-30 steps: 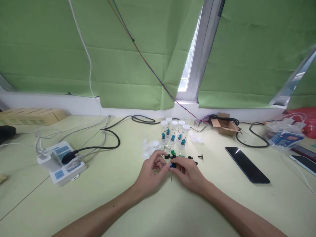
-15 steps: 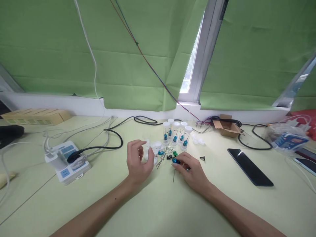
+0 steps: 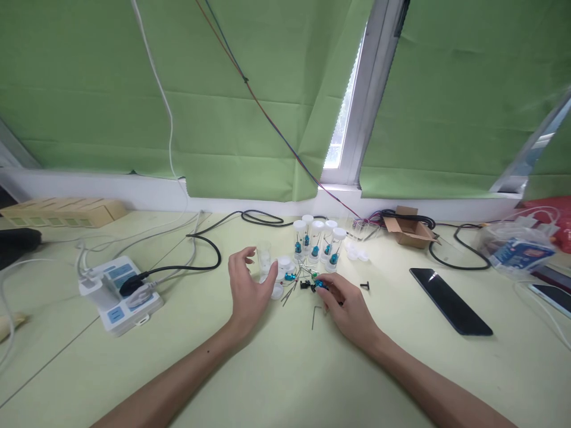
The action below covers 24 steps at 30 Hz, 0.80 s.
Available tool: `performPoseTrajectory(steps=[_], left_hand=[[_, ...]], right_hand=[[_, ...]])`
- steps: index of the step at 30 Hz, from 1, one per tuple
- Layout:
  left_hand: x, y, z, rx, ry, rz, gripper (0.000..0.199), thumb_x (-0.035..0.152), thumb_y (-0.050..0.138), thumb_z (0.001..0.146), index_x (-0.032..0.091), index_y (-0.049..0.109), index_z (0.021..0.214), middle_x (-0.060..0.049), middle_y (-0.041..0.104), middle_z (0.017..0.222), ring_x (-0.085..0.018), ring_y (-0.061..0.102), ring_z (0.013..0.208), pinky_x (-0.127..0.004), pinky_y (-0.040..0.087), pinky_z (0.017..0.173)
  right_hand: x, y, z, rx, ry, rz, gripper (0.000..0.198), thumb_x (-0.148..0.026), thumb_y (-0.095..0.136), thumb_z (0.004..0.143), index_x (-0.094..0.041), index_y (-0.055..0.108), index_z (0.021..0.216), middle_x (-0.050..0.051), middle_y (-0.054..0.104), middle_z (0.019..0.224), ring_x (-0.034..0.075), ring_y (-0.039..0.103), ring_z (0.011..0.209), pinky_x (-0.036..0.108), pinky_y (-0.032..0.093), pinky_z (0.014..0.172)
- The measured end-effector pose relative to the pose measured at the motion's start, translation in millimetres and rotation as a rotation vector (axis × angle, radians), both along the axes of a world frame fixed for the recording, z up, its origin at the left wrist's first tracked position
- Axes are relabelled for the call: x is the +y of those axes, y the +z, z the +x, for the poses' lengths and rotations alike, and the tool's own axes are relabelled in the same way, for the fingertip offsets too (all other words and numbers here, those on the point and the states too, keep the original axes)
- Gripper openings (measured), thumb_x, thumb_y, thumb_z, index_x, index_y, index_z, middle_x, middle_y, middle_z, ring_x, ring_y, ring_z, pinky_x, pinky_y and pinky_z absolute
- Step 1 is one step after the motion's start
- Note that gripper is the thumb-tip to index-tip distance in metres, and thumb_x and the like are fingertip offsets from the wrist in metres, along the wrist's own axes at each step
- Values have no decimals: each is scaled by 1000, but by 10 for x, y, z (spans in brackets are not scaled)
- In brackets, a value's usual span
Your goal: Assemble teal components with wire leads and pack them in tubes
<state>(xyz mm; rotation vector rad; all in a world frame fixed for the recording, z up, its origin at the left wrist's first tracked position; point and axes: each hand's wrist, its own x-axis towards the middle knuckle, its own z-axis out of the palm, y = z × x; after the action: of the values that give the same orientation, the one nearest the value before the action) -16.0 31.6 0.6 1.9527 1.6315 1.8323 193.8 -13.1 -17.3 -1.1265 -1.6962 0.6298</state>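
Observation:
Fingers spread and thumb apart, my left hand (image 3: 245, 288) is beside a clear tube (image 3: 264, 252) and several white caps (image 3: 284, 261). My right hand (image 3: 350, 306) pinches a small blue metal fitting (image 3: 320, 285) between thumb and fingertips. Close to it lie small black parts (image 3: 305, 285), another blue fitting (image 3: 289, 277), a partly hidden green piece (image 3: 314, 275) and thin metal rods (image 3: 289, 294). A bent hex key (image 3: 313, 320) rests on the table in front. Behind, several white-capped clear tubes (image 3: 315, 241) stand upright with blue fittings inside.
To the right are a black T-shaped piece (image 3: 365, 286), a black phone (image 3: 450, 302), loose white caps (image 3: 357, 252) and an open cardboard box (image 3: 409, 229). At left sits a white power strip (image 3: 127, 297) with cables. Green blinds (image 3: 250, 131) hang behind the table.
My left hand's fingers have spread and lowered slightly, near the clear tube. The right hand has shifted a little with the blue fitting, uncovering more of the hex key.

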Motion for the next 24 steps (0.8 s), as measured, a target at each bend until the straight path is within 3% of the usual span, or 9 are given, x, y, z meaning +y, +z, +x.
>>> performPoseTrajectory(steps=[8,16,20,24], left_hand=[[15,-29,-7,-23,-65,-170,21,35,60,87,22,53,101,-6,62,100,-24,55,99,-37,42,85],[-108,50,56,38,-74,186,24,23,65,84,19,53,104,-5,60,96,-20,57,92,-33,46,83],[-207,49,99,178,-230,302,27,16,66,82,18,52,105,-4,59,91,-17,57,83,-29,47,75],[-271,16,118,330,-384,301,36,14,67,82,18,51,114,-2,58,82,-14,55,71,-25,47,65]], right_hand=[[-14,31,-7,14,-9,-2,23,-33,51,95,-19,65,106,9,66,94,19,59,77,28,50,60],[-13,63,-15,49,-54,-35,23,-35,55,92,-18,67,100,8,67,89,20,60,79,30,51,64],[14,16,-4,160,-26,-57,21,-37,59,90,-18,66,98,7,64,87,20,59,79,29,52,62],[55,-38,-2,336,40,-102,23,-39,62,88,-19,61,101,4,57,83,17,56,70,26,50,50]])
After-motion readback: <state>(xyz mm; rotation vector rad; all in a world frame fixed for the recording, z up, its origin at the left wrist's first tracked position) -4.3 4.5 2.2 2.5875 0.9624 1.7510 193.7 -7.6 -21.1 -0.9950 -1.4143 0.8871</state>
